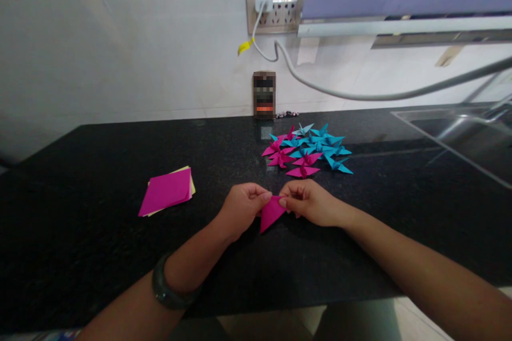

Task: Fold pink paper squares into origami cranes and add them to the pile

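Note:
A folded sheet of pink origami paper [272, 214] is held up between both hands, just above the dark countertop. My left hand [245, 206] pinches its upper left edge between thumb and fingers. On the other side, my right hand [307, 202] grips the upper right corner in the same way. The paper tapers to a point at its lower left. Beyond the hands, several folded paper cranes lie in a cluster, with pink cranes [281, 157] mostly to the left and blue cranes [320, 141] to the right.
A stack of square paper [167, 192], pink on top with yellow beneath, lies left on the black countertop [100, 256]. A phone-like object [264, 95] leans against the wall. A cable [360, 97] runs from the wall socket [280, 13]. A sink [472, 138] is at right.

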Demonstrator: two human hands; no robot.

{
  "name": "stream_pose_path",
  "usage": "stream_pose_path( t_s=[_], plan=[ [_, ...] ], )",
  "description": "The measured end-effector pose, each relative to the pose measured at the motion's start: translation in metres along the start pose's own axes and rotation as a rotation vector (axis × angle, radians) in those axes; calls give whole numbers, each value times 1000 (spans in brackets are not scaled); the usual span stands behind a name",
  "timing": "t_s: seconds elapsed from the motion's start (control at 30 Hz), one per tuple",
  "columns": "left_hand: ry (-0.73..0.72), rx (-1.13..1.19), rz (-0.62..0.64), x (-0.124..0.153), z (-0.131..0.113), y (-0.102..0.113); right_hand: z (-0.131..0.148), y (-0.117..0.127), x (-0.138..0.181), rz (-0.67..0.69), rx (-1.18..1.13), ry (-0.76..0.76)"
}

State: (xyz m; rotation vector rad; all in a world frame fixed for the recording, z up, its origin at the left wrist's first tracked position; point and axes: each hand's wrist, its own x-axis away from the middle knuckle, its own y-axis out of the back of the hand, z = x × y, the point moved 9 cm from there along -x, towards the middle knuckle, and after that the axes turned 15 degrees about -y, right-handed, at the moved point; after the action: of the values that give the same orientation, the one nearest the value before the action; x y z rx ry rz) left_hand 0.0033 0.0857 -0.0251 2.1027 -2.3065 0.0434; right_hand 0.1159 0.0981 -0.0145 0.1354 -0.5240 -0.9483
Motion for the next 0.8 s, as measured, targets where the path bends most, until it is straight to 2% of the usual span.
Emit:
stream_pose_path(
  t_s=[0.13,0.23,0.33,0.4,0.63,0.7,0.8],
  plan=[
    [-128,-143,22,-1,-11,2,0,-1,-1,-18,-1,-2],
    [-234,-296,69,0,-20,-1,7,-2,1,-69,66,70],
    [-270,-335,101,1,-25,-4,16,-3,5,-97,124,148],
    [-266,-325,80,1,-25,-2,17,-1,6,-107,114,159],
    [-284,-274,-117,-2,-26,21,3,23,2,-136,-92,-28],
    [-298,-263,-141,-1,-27,22,2,23,2,-130,-181,-52],
    [-304,-259,-125,2,-31,17,2,11,1,-72,-250,-70]
  ],
)
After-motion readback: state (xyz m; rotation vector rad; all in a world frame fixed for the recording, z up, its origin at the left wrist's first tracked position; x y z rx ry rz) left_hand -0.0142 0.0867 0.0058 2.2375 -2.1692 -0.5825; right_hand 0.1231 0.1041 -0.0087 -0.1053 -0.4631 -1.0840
